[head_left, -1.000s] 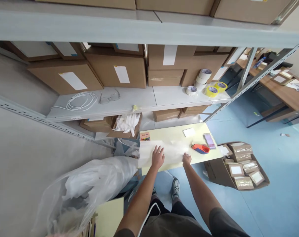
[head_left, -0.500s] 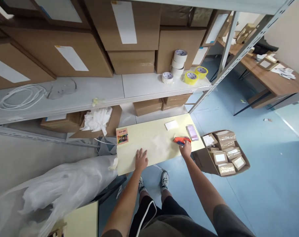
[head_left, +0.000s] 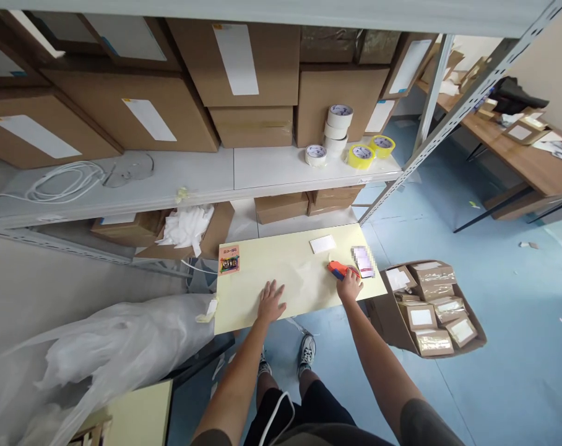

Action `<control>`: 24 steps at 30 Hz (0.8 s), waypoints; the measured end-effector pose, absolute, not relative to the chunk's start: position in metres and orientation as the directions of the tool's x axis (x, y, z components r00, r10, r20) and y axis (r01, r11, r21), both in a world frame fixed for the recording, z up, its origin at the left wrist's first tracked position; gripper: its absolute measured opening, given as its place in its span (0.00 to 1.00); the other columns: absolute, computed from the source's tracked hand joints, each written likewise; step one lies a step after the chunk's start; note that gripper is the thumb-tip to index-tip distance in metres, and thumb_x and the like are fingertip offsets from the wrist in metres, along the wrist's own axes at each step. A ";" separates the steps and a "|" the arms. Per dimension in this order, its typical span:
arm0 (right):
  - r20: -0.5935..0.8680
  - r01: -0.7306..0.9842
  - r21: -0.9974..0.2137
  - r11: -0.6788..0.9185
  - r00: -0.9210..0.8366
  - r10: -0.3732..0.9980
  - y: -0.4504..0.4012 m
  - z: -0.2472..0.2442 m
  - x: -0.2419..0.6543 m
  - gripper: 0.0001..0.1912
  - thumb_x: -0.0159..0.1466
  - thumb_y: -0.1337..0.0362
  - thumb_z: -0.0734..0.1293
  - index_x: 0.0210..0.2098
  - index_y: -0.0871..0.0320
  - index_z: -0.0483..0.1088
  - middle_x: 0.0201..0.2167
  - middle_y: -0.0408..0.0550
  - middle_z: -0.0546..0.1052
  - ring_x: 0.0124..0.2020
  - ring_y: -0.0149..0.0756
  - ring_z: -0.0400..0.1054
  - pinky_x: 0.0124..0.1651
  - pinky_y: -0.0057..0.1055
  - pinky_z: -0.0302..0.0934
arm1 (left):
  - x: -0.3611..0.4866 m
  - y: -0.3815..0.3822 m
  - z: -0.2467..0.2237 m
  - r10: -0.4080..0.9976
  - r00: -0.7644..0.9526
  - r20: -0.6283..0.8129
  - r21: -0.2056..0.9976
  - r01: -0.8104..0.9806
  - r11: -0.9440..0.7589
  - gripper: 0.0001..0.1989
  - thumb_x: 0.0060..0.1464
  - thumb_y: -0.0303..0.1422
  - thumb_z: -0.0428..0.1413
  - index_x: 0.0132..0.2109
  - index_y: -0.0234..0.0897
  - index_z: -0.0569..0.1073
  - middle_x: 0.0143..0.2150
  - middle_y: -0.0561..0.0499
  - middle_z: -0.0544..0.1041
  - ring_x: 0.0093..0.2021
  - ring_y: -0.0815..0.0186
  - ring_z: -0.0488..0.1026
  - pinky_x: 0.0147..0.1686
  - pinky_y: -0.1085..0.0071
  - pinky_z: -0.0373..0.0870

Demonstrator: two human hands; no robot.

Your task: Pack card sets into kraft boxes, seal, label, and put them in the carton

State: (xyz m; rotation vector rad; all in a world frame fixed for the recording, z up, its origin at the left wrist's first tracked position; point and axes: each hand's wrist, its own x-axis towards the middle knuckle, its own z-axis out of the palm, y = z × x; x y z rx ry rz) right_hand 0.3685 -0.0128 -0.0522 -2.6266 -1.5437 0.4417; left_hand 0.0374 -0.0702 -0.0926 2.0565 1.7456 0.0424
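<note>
My left hand [head_left: 270,302] lies flat on the pale yellow tabletop [head_left: 257,266], fingers spread, with nothing in it. To the right, my right hand [head_left: 350,287] has its fingers closed over the near end of an orange-and-blue tape dispenser [head_left: 339,269], which rests on the board. Just beyond this hand is a phone [head_left: 364,262], its screen partly blurred. A small white card [head_left: 322,244] lies toward the far edge. At the far left corner sits a pinkish packet [head_left: 228,259] with a dark picture on it.
Behind the board, a shelf [head_left: 183,170] bears cartons [head_left: 123,102], white tape rolls [head_left: 335,129], yellow tape rolls [head_left: 361,157] and a coiled cable [head_left: 67,181]. An open carton [head_left: 387,319] of small parcels stands right. Plastic wrap [head_left: 137,341] bulges at left.
The whole view has shifted slightly as my head moved. My left hand sits a little further right on the board. My right hand stays at the tape dispenser.
</note>
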 end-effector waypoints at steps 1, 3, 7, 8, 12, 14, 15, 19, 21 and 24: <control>-0.186 0.872 -0.233 -0.431 0.395 0.900 -0.017 -0.052 0.359 0.29 0.68 0.67 0.61 0.67 0.62 0.64 0.63 0.66 0.72 0.67 0.57 0.61 0.68 0.52 0.49 | 0.039 -0.069 -0.090 0.950 0.204 -0.237 0.352 0.929 -0.111 0.38 0.58 0.39 0.61 0.74 0.48 0.64 0.80 0.46 0.51 0.80 0.45 0.42 0.74 0.45 0.46; -0.194 0.918 -0.338 -0.207 0.147 0.970 -0.028 -0.055 0.336 0.29 0.68 0.67 0.60 0.68 0.61 0.64 0.67 0.62 0.70 0.70 0.52 0.58 0.69 0.47 0.51 | 0.040 -0.071 -0.085 0.967 0.172 -0.186 0.357 0.929 -0.097 0.36 0.61 0.40 0.58 0.74 0.45 0.64 0.80 0.45 0.53 0.79 0.45 0.44 0.74 0.45 0.49; -0.407 0.902 -0.431 0.023 -0.217 0.887 -0.049 -0.071 0.288 0.32 0.67 0.66 0.63 0.71 0.54 0.63 0.76 0.53 0.59 0.76 0.48 0.48 0.70 0.45 0.55 | 0.026 -0.081 -0.084 0.993 -0.033 -0.117 0.337 0.939 0.071 0.28 0.65 0.36 0.51 0.70 0.39 0.70 0.75 0.40 0.62 0.77 0.46 0.52 0.71 0.48 0.58; -0.459 0.915 -0.402 0.004 -0.205 0.864 -0.054 -0.075 0.279 0.34 0.66 0.67 0.64 0.72 0.53 0.62 0.77 0.52 0.55 0.77 0.48 0.45 0.70 0.46 0.55 | 0.021 -0.084 -0.085 0.989 -0.083 -0.125 0.331 0.936 0.121 0.28 0.65 0.36 0.51 0.70 0.38 0.71 0.74 0.39 0.64 0.76 0.45 0.55 0.70 0.48 0.60; -0.506 0.958 -0.273 -0.082 -0.071 0.860 -0.066 -0.084 0.260 0.38 0.64 0.73 0.62 0.73 0.51 0.60 0.79 0.52 0.50 0.79 0.49 0.41 0.73 0.53 0.48 | -0.002 -0.093 -0.088 0.969 -0.081 -0.235 0.353 0.921 0.162 0.29 0.63 0.36 0.54 0.70 0.40 0.71 0.74 0.38 0.65 0.74 0.43 0.57 0.66 0.47 0.65; -0.464 0.960 -0.261 -0.101 -0.033 0.885 -0.063 -0.080 0.251 0.36 0.66 0.72 0.62 0.73 0.54 0.60 0.78 0.54 0.53 0.79 0.51 0.42 0.74 0.54 0.48 | -0.013 -0.093 -0.085 0.964 -0.022 -0.266 0.391 0.911 0.128 0.29 0.63 0.37 0.55 0.70 0.41 0.70 0.73 0.39 0.66 0.73 0.43 0.58 0.66 0.47 0.64; -0.437 0.957 -0.273 -0.099 -0.032 0.899 -0.059 -0.076 0.244 0.34 0.67 0.70 0.61 0.73 0.55 0.61 0.78 0.56 0.54 0.79 0.51 0.43 0.74 0.53 0.49 | -0.018 -0.091 -0.083 0.965 -0.003 -0.263 0.409 0.905 0.115 0.29 0.63 0.37 0.55 0.70 0.41 0.70 0.73 0.40 0.66 0.73 0.44 0.58 0.67 0.47 0.64; -0.311 0.918 -0.397 0.008 -0.143 0.940 -0.024 -0.054 0.189 0.30 0.72 0.64 0.59 0.72 0.59 0.62 0.77 0.55 0.57 0.79 0.46 0.44 0.72 0.45 0.54 | -0.052 -0.076 -0.070 0.981 -0.035 -0.189 0.458 0.881 0.119 0.28 0.66 0.39 0.51 0.70 0.40 0.69 0.73 0.39 0.66 0.74 0.45 0.57 0.67 0.47 0.63; -0.264 0.886 -0.457 0.075 -0.215 0.940 0.000 -0.047 0.149 0.30 0.72 0.63 0.58 0.72 0.59 0.62 0.76 0.54 0.58 0.78 0.44 0.45 0.73 0.44 0.54 | -0.079 -0.065 -0.066 0.984 -0.088 -0.157 0.481 0.863 0.154 0.27 0.67 0.38 0.51 0.70 0.39 0.69 0.73 0.39 0.66 0.74 0.47 0.58 0.68 0.49 0.62; -0.272 0.849 -0.509 0.139 -0.312 0.910 0.032 -0.046 0.080 0.30 0.73 0.63 0.57 0.73 0.58 0.60 0.76 0.52 0.58 0.78 0.43 0.46 0.74 0.42 0.52 | -0.125 -0.046 -0.068 0.980 -0.140 -0.144 0.532 0.824 0.196 0.29 0.66 0.36 0.52 0.72 0.37 0.66 0.73 0.39 0.66 0.74 0.51 0.59 0.71 0.53 0.59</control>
